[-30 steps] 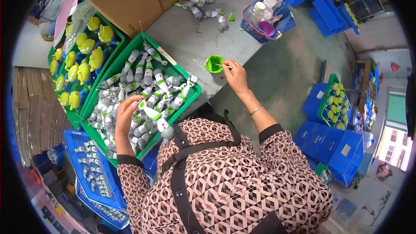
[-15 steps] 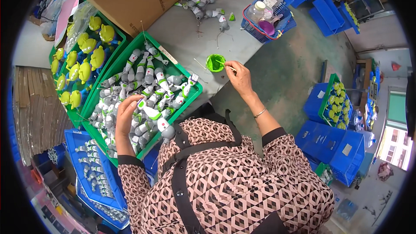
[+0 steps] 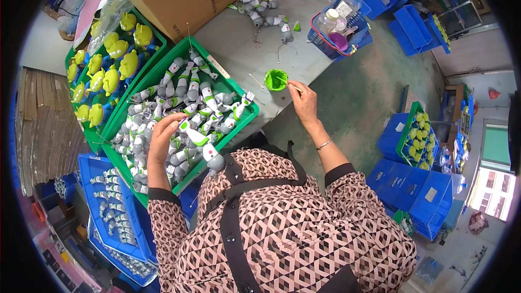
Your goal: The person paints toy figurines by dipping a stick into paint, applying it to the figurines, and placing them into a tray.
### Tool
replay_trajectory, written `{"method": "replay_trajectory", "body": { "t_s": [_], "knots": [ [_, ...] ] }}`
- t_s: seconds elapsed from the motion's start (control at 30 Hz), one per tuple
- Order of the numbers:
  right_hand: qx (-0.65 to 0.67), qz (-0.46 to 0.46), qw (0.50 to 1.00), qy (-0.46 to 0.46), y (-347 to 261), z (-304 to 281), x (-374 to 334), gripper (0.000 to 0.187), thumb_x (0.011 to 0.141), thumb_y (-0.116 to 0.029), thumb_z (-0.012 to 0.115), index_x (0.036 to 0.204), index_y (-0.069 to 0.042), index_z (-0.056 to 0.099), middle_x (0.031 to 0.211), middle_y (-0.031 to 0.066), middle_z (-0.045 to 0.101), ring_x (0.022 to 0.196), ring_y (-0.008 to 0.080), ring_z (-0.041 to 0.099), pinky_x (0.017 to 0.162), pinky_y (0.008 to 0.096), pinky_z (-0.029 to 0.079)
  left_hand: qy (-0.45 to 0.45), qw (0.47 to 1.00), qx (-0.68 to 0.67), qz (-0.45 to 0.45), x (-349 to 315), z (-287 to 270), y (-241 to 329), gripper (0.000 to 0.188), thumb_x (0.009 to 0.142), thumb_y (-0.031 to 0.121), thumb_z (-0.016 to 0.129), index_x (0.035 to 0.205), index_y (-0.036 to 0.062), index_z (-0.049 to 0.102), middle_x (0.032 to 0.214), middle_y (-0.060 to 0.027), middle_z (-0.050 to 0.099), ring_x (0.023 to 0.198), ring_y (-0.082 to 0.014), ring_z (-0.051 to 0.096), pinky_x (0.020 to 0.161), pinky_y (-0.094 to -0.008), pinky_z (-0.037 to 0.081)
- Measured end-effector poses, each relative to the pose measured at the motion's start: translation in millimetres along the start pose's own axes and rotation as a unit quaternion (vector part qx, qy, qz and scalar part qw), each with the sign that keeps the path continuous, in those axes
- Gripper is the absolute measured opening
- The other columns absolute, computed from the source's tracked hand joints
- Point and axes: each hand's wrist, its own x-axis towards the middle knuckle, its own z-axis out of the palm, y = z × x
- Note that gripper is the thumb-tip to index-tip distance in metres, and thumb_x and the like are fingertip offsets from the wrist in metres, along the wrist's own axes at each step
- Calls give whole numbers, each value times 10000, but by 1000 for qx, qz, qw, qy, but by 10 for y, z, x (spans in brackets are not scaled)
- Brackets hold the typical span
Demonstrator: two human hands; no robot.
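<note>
Pinched in my left hand (image 3: pixel 161 140) is a toy arm (image 3: pixel 198 139), white with bright green bands and a round grey end. It hangs over the near side of a green crate (image 3: pixel 251 115) heaped with similar white, grey and green toy arms. My right hand (image 3: pixel 305 102) has its fingers closed on a thin stick (image 3: pixel 296 87), perhaps a small brush; its tip is hard to make out. The stick is at the right rim of a small cup (image 3: pixel 275 80) coated with bright green paint, standing on the grey table.
Beyond the cup, a blue basket (image 3: pixel 325 48) holds bottles. A cardboard box (image 3: pixel 182 0) stands behind the crate. Left of it, another green crate (image 3: pixel 157 49) holds yellow-green figures. Blue trays (image 3: pixel 92 171) of parts sit at lower left; blue bins (image 3: pixel 410 182) stand at right.
My right hand has drawn the stick slightly right, from inside the cup to its rim. The left hand still holds the toy arm, turned a little. The whole view has shifted slightly.
</note>
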Motion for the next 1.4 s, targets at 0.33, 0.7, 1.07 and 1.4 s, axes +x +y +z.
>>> {"method": "replay_trajectory", "body": {
  "t_s": [0.33,0.7,1.07,1.4],
  "knots": [
    [160,89,979,93,105,135,-24,203,943,-146,572,997,22,672,825,132,712,742,179,694,658,283,516,-13,1000,-6,13,6,-28,32,360,856,289,556,1043,8,682,1088,-73,658,1042,-162,570,925,-284,393],
    [115,58,990,56,56,142,-94,158,915,-129,612,970,14,650,830,94,679,720,142,635,643,269,489,-15,999,26,26,-40,-41,117,348,836,281,569,1029,19,692,1051,-45,660,938,-122,562,819,-251,416],
    [8,16,999,33,-254,-205,-189,115,892,-84,602,926,17,644,842,107,649,758,212,618,695,311,489,-19,999,-18,43,-155,-192,56,352,864,295,602,1058,11,681,1082,-66,658,1032,-168,573,917,-291,414],
    [369,62,927,-10,-1504,-149,-163,102,948,-84,558,978,6,596,869,76,637,821,133,606,774,268,485,-38,998,1,43,-112,-194,236,396,849,308,577,1083,6,679,1125,-112,657,1101,-211,574,992,-344,395]
  ]
}}
